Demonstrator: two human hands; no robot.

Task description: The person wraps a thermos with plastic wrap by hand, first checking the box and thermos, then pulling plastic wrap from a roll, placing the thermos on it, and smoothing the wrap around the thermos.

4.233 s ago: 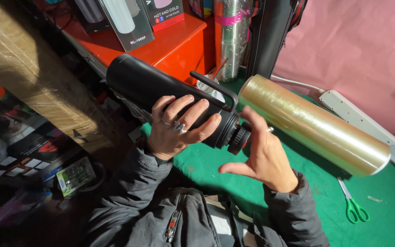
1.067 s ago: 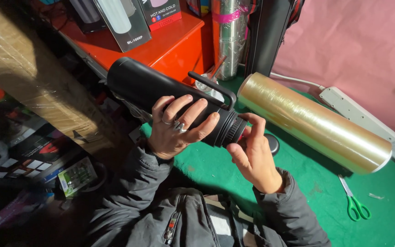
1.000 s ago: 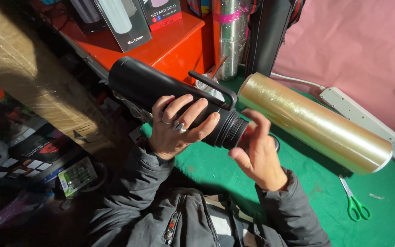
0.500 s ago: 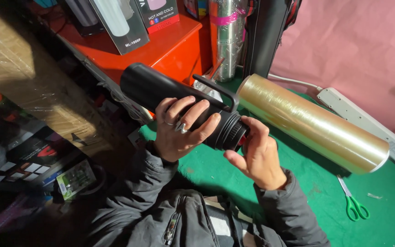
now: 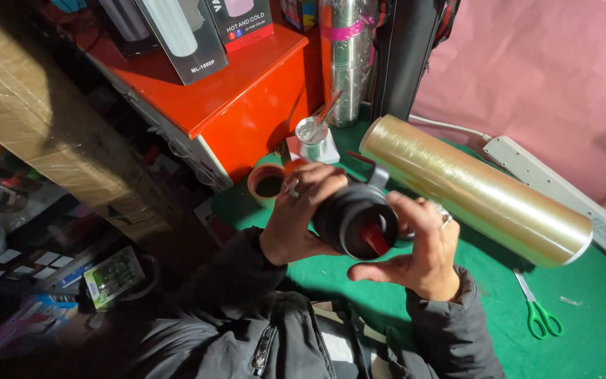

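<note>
A black flask (image 5: 351,214) is held upright over the green mat, its mouth facing me with a red part inside. My left hand (image 5: 294,223) grips the flask's body from the left. My right hand (image 5: 419,247) curls around the flask's rim on the right, thumb below and fingers above. A grey handle piece on the flask shows by my left fingers.
A big roll of clear film (image 5: 473,187) lies on the green mat (image 5: 583,351) to the right. Green scissors (image 5: 539,313) lie beside it. A white power strip (image 5: 562,184) runs along the pink wall. An orange cabinet (image 5: 247,105) carries boxes; a small steel cup (image 5: 312,133) and a tape roll (image 5: 267,184) stand beneath.
The flask has swung from lying on its side to upright, mouth toward me. My right hand shifted from its end to cupping the rim.
</note>
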